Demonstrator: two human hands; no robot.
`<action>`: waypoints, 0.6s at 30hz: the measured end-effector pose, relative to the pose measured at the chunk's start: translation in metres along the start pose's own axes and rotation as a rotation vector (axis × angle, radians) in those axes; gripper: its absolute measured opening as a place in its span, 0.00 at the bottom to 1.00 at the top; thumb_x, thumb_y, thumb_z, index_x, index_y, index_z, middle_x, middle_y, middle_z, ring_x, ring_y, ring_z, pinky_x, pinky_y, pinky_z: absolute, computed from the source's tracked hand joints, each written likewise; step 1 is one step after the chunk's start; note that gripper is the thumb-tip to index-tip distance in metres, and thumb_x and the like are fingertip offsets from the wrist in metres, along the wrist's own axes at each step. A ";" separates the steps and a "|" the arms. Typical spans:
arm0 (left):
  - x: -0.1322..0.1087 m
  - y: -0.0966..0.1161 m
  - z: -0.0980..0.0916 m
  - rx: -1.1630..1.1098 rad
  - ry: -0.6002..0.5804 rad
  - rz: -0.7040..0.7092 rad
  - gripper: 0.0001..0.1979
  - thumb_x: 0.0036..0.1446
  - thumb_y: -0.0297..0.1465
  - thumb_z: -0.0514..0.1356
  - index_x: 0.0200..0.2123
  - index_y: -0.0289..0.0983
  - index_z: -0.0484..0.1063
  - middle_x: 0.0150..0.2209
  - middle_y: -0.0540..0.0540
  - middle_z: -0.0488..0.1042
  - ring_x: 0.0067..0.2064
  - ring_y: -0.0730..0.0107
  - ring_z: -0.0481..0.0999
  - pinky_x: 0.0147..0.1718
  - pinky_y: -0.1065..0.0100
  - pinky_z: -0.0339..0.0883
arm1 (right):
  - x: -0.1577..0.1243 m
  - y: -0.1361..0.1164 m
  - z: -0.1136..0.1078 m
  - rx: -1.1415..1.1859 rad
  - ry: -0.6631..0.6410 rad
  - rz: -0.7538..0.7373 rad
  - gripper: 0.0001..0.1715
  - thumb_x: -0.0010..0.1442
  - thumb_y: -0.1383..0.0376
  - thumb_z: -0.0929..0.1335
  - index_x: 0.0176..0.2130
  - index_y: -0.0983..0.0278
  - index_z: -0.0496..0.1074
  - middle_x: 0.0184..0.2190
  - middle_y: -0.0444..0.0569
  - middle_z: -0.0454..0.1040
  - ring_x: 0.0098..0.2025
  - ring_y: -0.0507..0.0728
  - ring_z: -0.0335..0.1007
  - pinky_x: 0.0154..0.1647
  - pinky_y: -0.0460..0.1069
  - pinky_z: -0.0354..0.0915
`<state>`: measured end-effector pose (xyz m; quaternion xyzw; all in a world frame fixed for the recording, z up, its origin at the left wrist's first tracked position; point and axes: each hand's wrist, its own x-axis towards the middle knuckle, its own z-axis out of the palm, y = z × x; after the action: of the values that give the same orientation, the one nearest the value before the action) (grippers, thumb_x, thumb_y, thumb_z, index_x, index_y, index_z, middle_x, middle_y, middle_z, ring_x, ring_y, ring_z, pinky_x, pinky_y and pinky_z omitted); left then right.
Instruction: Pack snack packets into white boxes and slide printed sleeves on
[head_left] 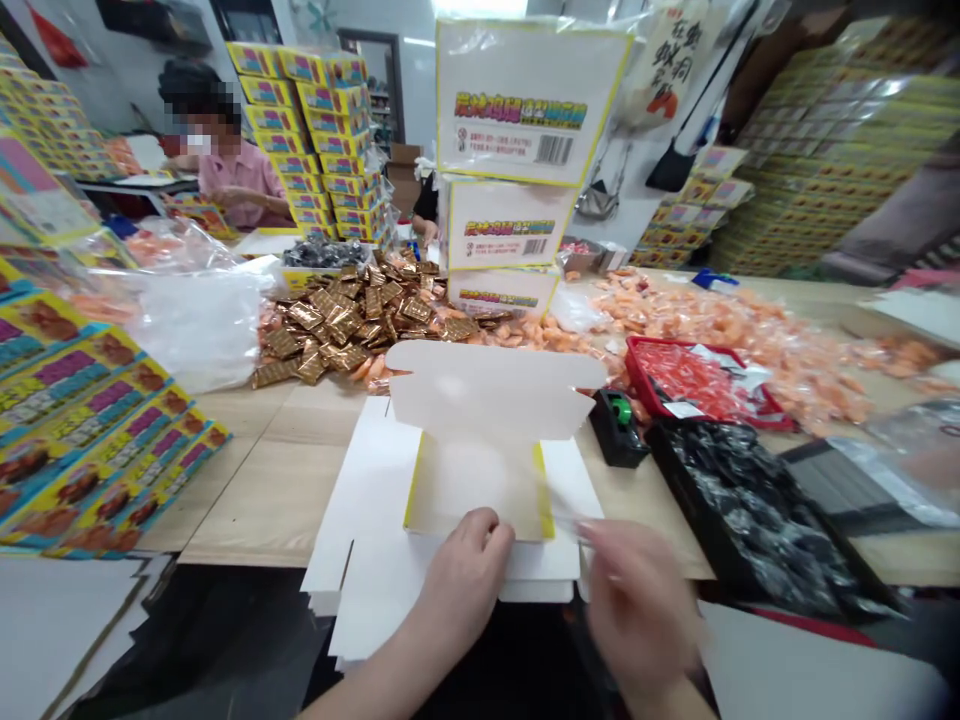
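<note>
An open cardboard box (480,490) with a white inside and yellow edges lies in front of me, its tabbed lid (495,390) raised at the far side. My left hand (472,555) grips the middle of its near wall, with the fingers curled over the edge. Just off the box's right near corner is my right hand (637,600), smeared by motion, so its fingers and anything in them cannot be made out. Beneath the box rests a stack of flat white cardboard blanks (360,530).
Gold-wrapped packets (337,320) are heaped behind the box, below stacked cartons (517,110). On the right are a tape dispenser (619,430), a red tray (637,375) and a black tray (750,520) of packets. Printed boxes (97,430) stand left. A co-worker (240,180) sits beyond.
</note>
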<state>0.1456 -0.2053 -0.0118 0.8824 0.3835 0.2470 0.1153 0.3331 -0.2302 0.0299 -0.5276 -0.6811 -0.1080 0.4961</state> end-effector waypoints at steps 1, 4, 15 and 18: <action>-0.004 0.002 0.001 -0.040 0.071 0.004 0.08 0.60 0.20 0.51 0.38 0.37 0.65 0.40 0.42 0.69 0.42 0.62 0.73 0.39 0.63 0.72 | -0.007 -0.008 0.009 -0.037 -0.136 -0.035 0.17 0.62 0.72 0.64 0.50 0.60 0.69 0.37 0.49 0.75 0.39 0.58 0.71 0.41 0.53 0.66; -0.014 -0.001 -0.006 -0.091 0.245 -0.002 0.05 0.61 0.24 0.53 0.40 0.37 0.62 0.44 0.39 0.69 0.50 0.59 0.72 0.47 0.60 0.71 | -0.009 -0.011 0.043 -0.236 -0.480 0.012 0.11 0.62 0.74 0.65 0.37 0.62 0.75 0.26 0.48 0.74 0.34 0.58 0.69 0.38 0.54 0.64; 0.013 -0.025 -0.005 0.236 -0.345 0.005 0.29 0.55 0.35 0.61 0.60 0.36 0.63 0.61 0.36 0.66 0.62 0.49 0.66 0.57 0.48 0.65 | 0.034 0.096 -0.033 -0.541 -0.221 0.297 0.24 0.68 0.63 0.57 0.57 0.71 0.68 0.52 0.62 0.72 0.57 0.62 0.64 0.59 0.58 0.56; 0.011 -0.041 0.001 0.238 -0.321 0.095 0.26 0.57 0.40 0.59 0.58 0.39 0.67 0.60 0.39 0.67 0.60 0.51 0.68 0.54 0.51 0.69 | 0.055 0.187 -0.108 -0.983 -0.095 0.716 0.27 0.67 0.68 0.56 0.62 0.74 0.60 0.61 0.66 0.62 0.66 0.66 0.50 0.62 0.63 0.48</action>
<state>0.1271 -0.1689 -0.0246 0.9349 0.3448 0.0612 0.0582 0.5511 -0.1900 0.0552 -0.8953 -0.3531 -0.2123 0.1692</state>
